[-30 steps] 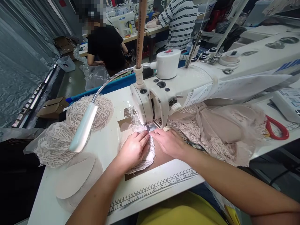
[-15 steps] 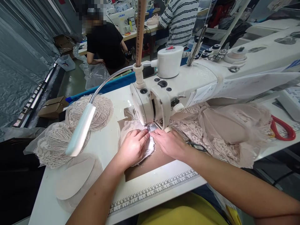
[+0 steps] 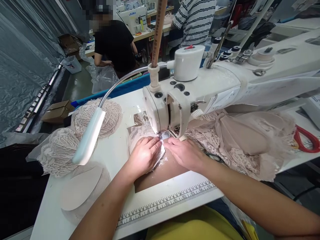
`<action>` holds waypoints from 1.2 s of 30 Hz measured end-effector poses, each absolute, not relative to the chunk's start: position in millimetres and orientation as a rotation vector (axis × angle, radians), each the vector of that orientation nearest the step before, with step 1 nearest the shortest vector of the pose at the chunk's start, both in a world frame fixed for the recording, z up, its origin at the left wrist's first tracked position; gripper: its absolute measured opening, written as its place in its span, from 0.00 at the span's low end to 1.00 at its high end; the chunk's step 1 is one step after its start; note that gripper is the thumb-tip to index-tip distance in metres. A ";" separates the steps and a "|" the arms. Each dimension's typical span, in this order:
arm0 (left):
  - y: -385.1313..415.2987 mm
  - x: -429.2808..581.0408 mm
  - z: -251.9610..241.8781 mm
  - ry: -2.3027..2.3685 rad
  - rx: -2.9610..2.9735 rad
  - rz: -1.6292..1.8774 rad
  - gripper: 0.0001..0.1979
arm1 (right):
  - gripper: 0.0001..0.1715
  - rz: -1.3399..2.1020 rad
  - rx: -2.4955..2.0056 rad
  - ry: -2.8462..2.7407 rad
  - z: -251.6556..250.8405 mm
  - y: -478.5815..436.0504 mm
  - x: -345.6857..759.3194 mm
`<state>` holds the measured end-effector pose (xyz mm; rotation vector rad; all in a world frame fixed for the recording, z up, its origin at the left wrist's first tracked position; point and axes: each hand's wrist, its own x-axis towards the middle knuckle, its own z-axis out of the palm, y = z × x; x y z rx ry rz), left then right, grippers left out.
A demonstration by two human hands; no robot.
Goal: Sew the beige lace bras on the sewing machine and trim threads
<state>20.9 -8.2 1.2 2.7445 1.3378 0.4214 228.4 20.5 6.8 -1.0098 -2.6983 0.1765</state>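
Work surface: a white table [image 3: 117,148] fills the centre, a printed ruler scale [image 3: 167,203] along its near edge and a brown panel [image 3: 172,171] under the machine head.
Lace piece: on that panel at mid-frame, below the sewing machine [image 3: 212,83] head [image 3: 155,111].
Left hand [image 3: 143,156]: on the lace piece [image 3: 140,133], fingers close together and pressed down.
Right hand [image 3: 187,153]: at the lace's right edge, fingers bunched; I cannot tell whether they pinch it.
Table left: two lace stacks [image 3: 107,116], a pile of oval pieces [image 3: 82,188], and a lamp [image 3: 90,138] hanging above.
Table right: heaped lace and sheer fabric [image 3: 242,133], a red handle [image 3: 306,139] beyond.
Room, upper left: silvery sheeting [image 3: 27,50], a plastic bin [image 3: 72,64], a cardboard box [image 3: 57,111].
Room, top: a person in black [image 3: 113,43], another in stripes [image 3: 197,21], and a second sewing machine [image 3: 133,20].
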 end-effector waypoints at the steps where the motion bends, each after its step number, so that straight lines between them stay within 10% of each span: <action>1: -7.8 20.9 1.1 1.345 2.742 0.423 0.19 | 0.13 0.178 -1.013 -2.693 6.5 20.6 227.8; 36: -12.9 15.6 8.5 1.231 2.800 0.377 0.17 | 0.18 0.157 -1.064 -2.693 6.0 17.3 222.4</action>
